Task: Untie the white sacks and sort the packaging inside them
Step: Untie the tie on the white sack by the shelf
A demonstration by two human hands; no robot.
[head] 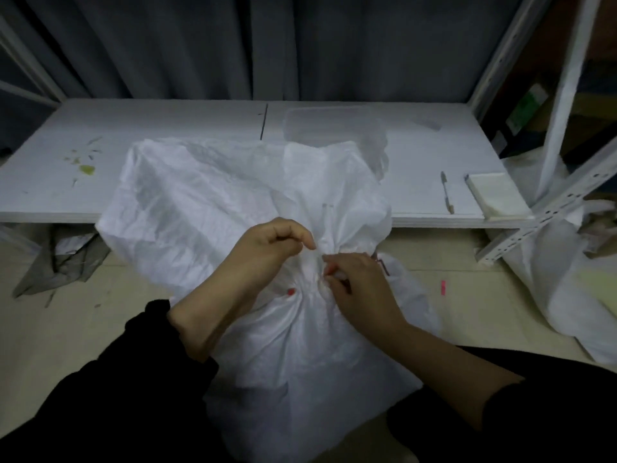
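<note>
Both hands are meeting at the tied neck point(315, 272) of the white sack point(207, 195). The left hand point(277, 242) is pinching the gathered material from above with curled fingers, and the right hand point(360, 285) is pinching it just beside, from the right. The sack is leaning from the person's lap onto the front edge of the white tabletop point(167, 121). Behind it a clear plastic container point(330, 128) is standing, and a pen point(446, 192) is lying to the right. A second white sack point(547, 279) is resting on the floor at the right.
</note>
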